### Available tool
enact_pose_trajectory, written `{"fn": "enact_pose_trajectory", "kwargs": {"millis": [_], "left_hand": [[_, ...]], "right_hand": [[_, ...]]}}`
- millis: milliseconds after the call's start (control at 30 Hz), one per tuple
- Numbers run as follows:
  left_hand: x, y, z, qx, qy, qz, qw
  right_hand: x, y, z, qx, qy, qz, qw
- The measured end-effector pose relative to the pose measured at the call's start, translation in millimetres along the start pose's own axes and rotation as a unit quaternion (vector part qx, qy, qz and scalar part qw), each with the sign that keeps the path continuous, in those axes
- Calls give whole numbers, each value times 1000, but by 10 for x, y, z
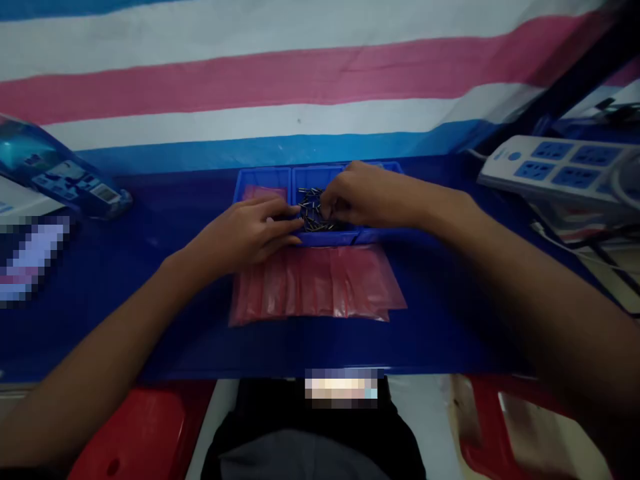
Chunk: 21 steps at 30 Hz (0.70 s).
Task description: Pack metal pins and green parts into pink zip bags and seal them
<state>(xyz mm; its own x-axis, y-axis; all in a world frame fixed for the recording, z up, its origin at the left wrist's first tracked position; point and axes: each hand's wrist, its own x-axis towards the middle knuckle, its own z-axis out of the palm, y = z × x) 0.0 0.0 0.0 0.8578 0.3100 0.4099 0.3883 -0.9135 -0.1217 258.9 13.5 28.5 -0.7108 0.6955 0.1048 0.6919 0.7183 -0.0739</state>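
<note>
A blue compartment tray (263, 176) sits near the back of the table. One of its compartments holds a heap of small dark metal pieces (312, 212), like pins or screws. My right hand (356, 195) reaches into that heap, fingertips pinched together; whatever they hold is hidden. Over the tray's left part lies my left hand (263, 230), fingers stretched toward the metal pieces and touching the front rim. Beneath it, pink plastic (267, 192) shows in the left compartment. Several pink plastic bags (320, 283) lie overlapped in a row in front of the tray.
On the right stands a white power strip (560, 167) with blue sockets and cables beside it. A blue bottle (75, 175) leans at the left. Red stools (145, 433) show below the table's front edge. A striped sheet (250, 87) hangs behind.
</note>
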Motion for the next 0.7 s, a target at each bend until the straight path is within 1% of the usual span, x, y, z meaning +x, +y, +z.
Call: {"fn": "enact_pose_trajectory", "kwargs": {"millis": [133, 233, 300, 367, 433, 500, 567, 633, 700], "left_hand": [[-71, 74, 33, -10, 43, -27, 999], [-91, 118, 19, -5, 50, -32, 998], [-88, 143, -9, 3, 43, -31, 999], [-76, 163, -35, 14, 39, -41, 998], [-66, 177, -43, 31, 44, -55, 997], [-65, 180, -29, 42, 51, -57, 996], [-76, 173, -1, 41, 53, -43, 997], [-91, 160, 23, 36, 52, -30, 998], [-101, 148, 36, 34, 58, -20, 998]], "right_hand": [[1, 55, -46, 4, 0, 1, 1000], [-53, 64, -108, -11, 13, 1, 1000], [-112, -1, -193, -19, 26, -11, 999], [-169, -123, -282, -29, 38, -23, 999], [-218, -261, -330, -51, 50, -14, 997], [-268, -366, -305, -78, 74, 5, 994], [-344, -411, -210, -108, 90, 8, 990], [-461, -402, -81, -142, 91, -6, 986], [-607, -362, 43, -167, 110, -7, 980]]}}
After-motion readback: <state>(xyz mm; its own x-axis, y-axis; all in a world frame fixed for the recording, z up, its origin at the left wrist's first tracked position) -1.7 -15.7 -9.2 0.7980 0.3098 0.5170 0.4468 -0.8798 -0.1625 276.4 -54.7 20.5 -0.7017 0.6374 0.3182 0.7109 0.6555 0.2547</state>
